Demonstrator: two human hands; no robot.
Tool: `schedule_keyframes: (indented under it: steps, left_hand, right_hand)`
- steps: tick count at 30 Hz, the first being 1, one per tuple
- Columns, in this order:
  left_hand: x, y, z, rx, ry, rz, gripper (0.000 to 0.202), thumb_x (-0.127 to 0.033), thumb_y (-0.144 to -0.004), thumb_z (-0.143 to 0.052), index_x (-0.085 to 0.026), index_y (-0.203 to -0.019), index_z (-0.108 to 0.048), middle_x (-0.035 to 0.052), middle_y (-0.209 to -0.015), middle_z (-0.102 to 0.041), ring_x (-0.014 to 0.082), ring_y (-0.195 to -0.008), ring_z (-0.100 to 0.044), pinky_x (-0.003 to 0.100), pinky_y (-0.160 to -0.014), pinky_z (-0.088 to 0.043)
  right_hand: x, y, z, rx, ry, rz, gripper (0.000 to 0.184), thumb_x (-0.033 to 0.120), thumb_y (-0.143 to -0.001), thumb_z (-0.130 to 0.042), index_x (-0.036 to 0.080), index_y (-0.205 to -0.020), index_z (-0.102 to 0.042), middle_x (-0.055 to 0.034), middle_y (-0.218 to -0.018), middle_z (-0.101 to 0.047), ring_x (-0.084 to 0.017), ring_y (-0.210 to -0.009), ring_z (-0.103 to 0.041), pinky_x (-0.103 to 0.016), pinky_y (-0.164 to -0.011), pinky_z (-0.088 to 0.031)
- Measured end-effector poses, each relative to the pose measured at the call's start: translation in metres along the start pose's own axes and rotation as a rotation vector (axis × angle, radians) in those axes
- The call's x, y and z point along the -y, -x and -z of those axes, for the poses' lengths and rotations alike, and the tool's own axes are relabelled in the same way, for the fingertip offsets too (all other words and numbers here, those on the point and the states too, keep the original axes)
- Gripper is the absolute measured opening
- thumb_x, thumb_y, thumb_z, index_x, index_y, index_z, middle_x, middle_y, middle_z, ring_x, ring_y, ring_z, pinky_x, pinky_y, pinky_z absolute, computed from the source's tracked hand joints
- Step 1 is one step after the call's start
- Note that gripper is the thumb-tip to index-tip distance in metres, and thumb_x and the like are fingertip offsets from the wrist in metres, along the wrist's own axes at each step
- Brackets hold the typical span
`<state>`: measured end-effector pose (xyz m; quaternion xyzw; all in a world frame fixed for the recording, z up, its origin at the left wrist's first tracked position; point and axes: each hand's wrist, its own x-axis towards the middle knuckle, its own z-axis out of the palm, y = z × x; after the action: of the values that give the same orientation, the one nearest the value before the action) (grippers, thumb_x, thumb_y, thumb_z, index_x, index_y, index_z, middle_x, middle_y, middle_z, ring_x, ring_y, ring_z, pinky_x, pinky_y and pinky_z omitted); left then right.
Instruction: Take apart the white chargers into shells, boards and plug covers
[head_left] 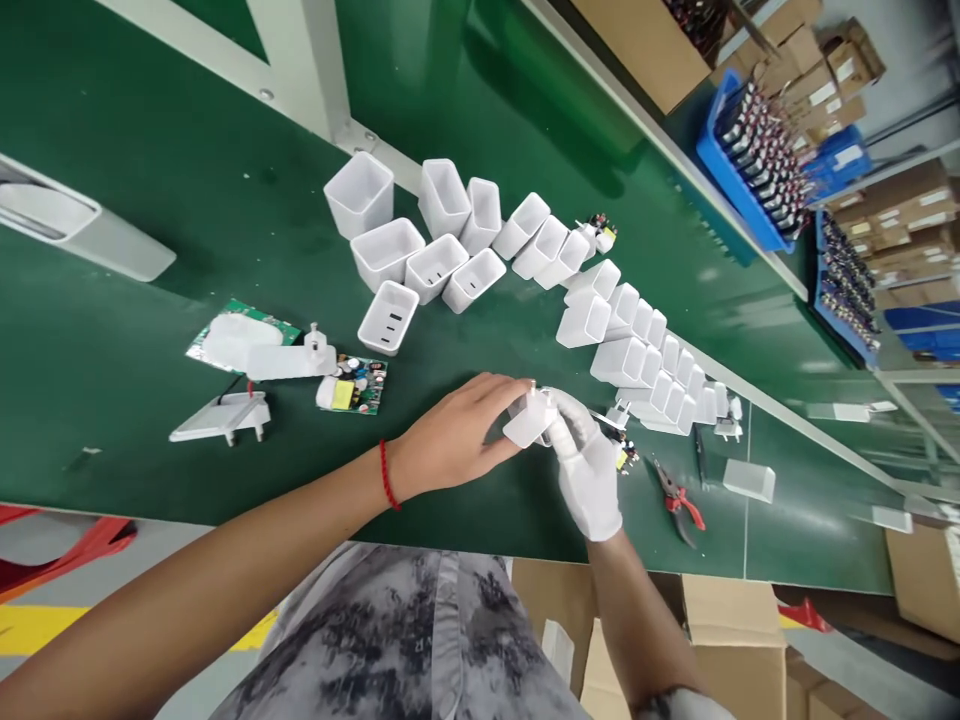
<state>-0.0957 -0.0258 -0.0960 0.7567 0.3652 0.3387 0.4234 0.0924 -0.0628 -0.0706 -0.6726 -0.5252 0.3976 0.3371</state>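
Observation:
My left hand (455, 432), bare with a red cord at the wrist, is closed on one side of a white plastic plug piece (529, 418). From the other side my right hand (590, 470), in a white glove, grips the same piece; its fingertips are partly hidden. Just past the glove lies a small circuit board with a yellow part (623, 456). Left of my hands, a larger circuit board (352, 385) with a yellow block lies on the green table (465, 520). A white plug with a flat base (225, 415) rests farther left.
White open-topped charger cases (388, 318) stand in rows beyond my hands, several more to the right. Red-handled pliers (679, 503) lie at right. A metal post (300, 70) rises at the back. Blue trays (739, 180) of parts and cardboard boxes (911, 225) fill the far right.

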Motion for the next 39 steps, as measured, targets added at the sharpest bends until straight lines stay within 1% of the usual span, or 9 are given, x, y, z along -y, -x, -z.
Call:
schedule_keyframes:
  steps: [4, 10, 18, 23, 28, 30, 32, 35, 39]
  left_hand:
    - [0.006, -0.004, -0.003, -0.025, 0.007, -0.003, 0.031, -0.022, -0.091, -0.056, -0.017, -0.121, -0.053, 0.0096, -0.122, -0.063, 0.0231, -0.115, -0.059, 0.038, -0.099, -0.051]
    - [0.011, -0.009, -0.007, -0.05, -0.002, -0.034, 0.026, -0.013, -0.091, -0.054, -0.018, -0.116, -0.058, 0.0078, -0.117, -0.065, 0.0213, -0.11, -0.062, 0.036, -0.097, -0.053]
    - [0.009, -0.01, -0.013, 0.014, -0.201, -0.061, 0.052, -0.033, -0.08, -0.074, -0.013, -0.123, -0.051, 0.014, -0.122, -0.061, 0.0301, -0.112, -0.058, 0.045, -0.096, -0.052]
    - [0.008, -0.009, -0.021, -0.004, -0.352, -0.078, 0.037, -0.027, -0.085, -0.067, -0.012, -0.116, -0.053, 0.0139, -0.116, -0.063, 0.0302, -0.106, -0.059, 0.045, -0.092, -0.052]
    - [-0.002, -0.01, -0.023, 0.009, -0.443, -0.068, 0.034, -0.024, -0.086, -0.064, -0.008, -0.114, -0.056, 0.0171, -0.111, -0.064, 0.0317, -0.104, -0.059, 0.047, -0.091, -0.052]
    - [-0.013, -0.013, -0.017, 0.021, -0.479, -0.069, 0.035, -0.02, -0.087, -0.061, -0.007, -0.119, -0.055, 0.0177, -0.113, -0.064, 0.0317, -0.104, -0.059, 0.048, -0.093, -0.051]
    - [-0.029, -0.018, -0.008, 0.004, -0.438, -0.105, 0.045, -0.024, -0.087, -0.063, -0.009, -0.127, -0.05, 0.0157, -0.116, -0.063, 0.0306, -0.104, -0.058, 0.049, -0.095, -0.05]
    - [-0.054, -0.026, 0.005, -0.063, -0.239, -0.194, 0.063, -0.033, -0.084, -0.07, -0.016, -0.137, -0.042, 0.0102, -0.115, -0.064, 0.0274, -0.109, -0.056, 0.045, -0.098, -0.05]
    - [-0.074, -0.033, 0.004, -0.072, -0.119, -0.167, 0.059, -0.035, -0.087, -0.067, -0.022, -0.138, -0.042, 0.0085, -0.128, -0.059, 0.0241, -0.119, -0.054, 0.039, -0.101, -0.05]
  right_hand:
    - [0.009, -0.016, -0.002, 0.084, -0.248, -0.187, 0.033, 0.042, -0.079, -0.071, 0.023, -0.105, -0.069, -0.004, -0.105, -0.068, -0.016, -0.081, -0.063, -0.033, -0.071, -0.055]
    - [0.006, -0.019, 0.003, 0.117, -0.255, -0.246, 0.035, 0.041, -0.075, -0.075, 0.024, -0.106, -0.071, -0.0041, -0.112, -0.068, -0.02, -0.092, -0.064, -0.038, -0.08, -0.057]
    - [-0.012, -0.01, -0.003, 0.037, -0.12, -0.029, 0.03, 0.041, -0.087, -0.063, 0.027, -0.113, -0.07, -0.0036, -0.119, -0.068, -0.022, -0.109, -0.063, -0.042, -0.101, -0.05]
    - [-0.011, 0.003, 0.004, 0.038, -0.256, 0.01, 0.044, 0.045, -0.099, -0.038, 0.024, -0.135, -0.054, -0.0079, -0.138, -0.057, -0.024, -0.126, -0.056, -0.048, -0.108, -0.045]
    - [-0.009, 0.005, 0.011, 0.163, 0.3, 0.378, 0.064, 0.032, -0.086, -0.061, 0.024, -0.146, -0.039, -0.012, -0.143, -0.051, -0.026, -0.13, -0.051, -0.048, -0.109, -0.044]
    - [-0.005, 0.001, 0.015, 0.146, 0.342, 0.41, 0.06, 0.031, -0.086, -0.061, 0.023, -0.143, -0.043, -0.0123, -0.137, -0.056, -0.025, -0.122, -0.057, -0.046, -0.104, -0.048]
    - [0.001, -0.004, 0.025, 0.101, 0.214, 0.298, 0.047, 0.034, -0.088, -0.06, 0.024, -0.133, -0.055, -0.0095, -0.128, -0.063, -0.025, -0.114, -0.062, -0.044, -0.101, -0.051]
    - [0.012, -0.008, 0.048, -0.006, -0.244, 0.052, 0.038, 0.041, -0.09, -0.052, 0.02, -0.12, -0.063, -0.0094, -0.116, -0.069, -0.026, -0.1, -0.068, -0.046, -0.089, -0.057]
    - [0.016, -0.012, 0.076, 0.003, -0.648, -0.108, 0.037, 0.043, -0.088, -0.045, 0.019, -0.108, -0.066, -0.0095, -0.108, -0.071, -0.021, -0.08, -0.069, -0.04, -0.074, -0.061]
